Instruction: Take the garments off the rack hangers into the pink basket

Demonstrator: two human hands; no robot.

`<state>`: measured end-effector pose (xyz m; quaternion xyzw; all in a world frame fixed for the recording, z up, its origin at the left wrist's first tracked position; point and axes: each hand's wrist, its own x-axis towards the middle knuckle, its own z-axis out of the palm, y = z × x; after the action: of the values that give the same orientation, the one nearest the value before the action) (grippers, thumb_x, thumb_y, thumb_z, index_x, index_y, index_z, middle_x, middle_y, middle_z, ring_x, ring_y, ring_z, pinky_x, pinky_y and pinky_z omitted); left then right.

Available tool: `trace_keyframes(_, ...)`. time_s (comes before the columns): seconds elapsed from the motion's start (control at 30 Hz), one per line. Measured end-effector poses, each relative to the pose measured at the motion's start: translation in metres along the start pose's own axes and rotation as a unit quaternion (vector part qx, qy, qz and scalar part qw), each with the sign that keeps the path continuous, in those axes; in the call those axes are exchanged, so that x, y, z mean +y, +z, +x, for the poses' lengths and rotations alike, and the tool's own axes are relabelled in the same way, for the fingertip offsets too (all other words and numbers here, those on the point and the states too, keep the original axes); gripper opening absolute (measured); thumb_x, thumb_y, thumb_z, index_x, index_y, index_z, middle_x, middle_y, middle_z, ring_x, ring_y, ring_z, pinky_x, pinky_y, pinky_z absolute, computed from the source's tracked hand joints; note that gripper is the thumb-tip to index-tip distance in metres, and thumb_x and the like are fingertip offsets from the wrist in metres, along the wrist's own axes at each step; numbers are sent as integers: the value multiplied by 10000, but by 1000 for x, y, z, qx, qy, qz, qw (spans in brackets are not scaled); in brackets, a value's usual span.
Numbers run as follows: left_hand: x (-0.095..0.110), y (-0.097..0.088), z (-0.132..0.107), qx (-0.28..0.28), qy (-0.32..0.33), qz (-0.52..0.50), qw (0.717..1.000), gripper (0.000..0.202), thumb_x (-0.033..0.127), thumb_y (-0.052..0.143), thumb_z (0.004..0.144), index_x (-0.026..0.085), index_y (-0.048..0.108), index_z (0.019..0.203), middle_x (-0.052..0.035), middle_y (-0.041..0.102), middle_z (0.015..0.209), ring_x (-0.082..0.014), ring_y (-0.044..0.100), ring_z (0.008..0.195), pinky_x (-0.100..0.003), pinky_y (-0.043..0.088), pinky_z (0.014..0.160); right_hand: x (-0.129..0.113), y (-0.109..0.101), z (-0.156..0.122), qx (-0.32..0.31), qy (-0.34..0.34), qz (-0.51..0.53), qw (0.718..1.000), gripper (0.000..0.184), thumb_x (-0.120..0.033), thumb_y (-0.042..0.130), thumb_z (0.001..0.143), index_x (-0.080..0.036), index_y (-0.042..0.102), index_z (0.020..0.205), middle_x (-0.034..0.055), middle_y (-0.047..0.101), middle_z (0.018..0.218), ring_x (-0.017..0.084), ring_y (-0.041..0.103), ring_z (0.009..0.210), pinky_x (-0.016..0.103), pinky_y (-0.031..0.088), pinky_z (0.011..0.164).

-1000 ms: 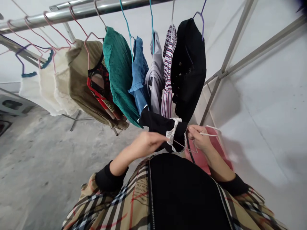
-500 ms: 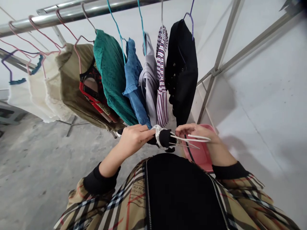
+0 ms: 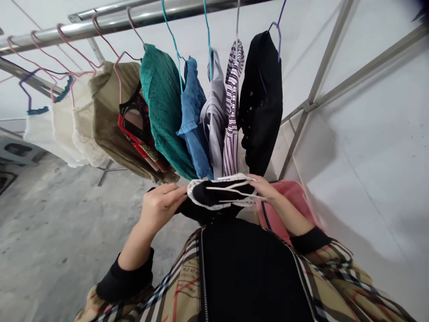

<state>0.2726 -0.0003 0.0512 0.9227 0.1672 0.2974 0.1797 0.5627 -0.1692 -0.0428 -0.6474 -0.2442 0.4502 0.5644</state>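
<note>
In front of my torso is a black garment point(image 3: 204, 213) with a white lacy trim point(image 3: 192, 202) around its opening. The opening faces up toward me, stretched wide between both hands. My left hand point(image 3: 161, 203) pinches the garment at the left end of the trim. At the other end my right hand point(image 3: 264, 188) has its fingers closed on the trimmed edge. Thin white straps or cords point(image 3: 228, 189) lie across the opening and run to the right hand; which they are I cannot tell. Most of the garment's lower part is hidden.
A metal rail point(image 3: 80, 30) crosses the top, hung with several garments, among them a green top point(image 3: 164, 107), a striped piece point(image 3: 232, 107) and a black garment with buttons point(image 3: 263, 107). A pink basin point(image 3: 291, 201) is on the right near the wall. A grey stool point(image 3: 20, 152) stands far left.
My left hand has moved left, away from the right hand. The lace-trimmed opening, narrow before, is now spread wide. The white straps lie over it instead of sticking out to the right.
</note>
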Motion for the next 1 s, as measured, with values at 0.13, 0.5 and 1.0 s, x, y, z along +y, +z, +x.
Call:
trace_keyframes(0.13,-21,10,-23,69,-106,-22,992,158,323,639,849,276,774,915,0,623,652,-121,584,596,-218,434,573,-23,-14,-3,94,-10,47,994,286,-279,711,613,-218,706,892,0,722,859,175,635,808,318,482,790)
trace_keyframes(0.5,-36,22,-23,205,-153,-19,967,134,295,659,813,214,759,853,3,624,660,-113,563,579,-225,452,578,-58,-12,-27,85,62,144,984,324,-204,745,514,-203,726,837,4,721,746,138,614,583,259,470,553)
trace_keyframes(1.0,-50,38,-21,285,14,4,958,37,179,684,786,190,718,794,0,641,662,-106,601,588,-204,457,549,-59,-16,-37,151,0,151,977,353,-180,647,553,-201,710,900,-1,711,780,171,627,678,297,473,640)
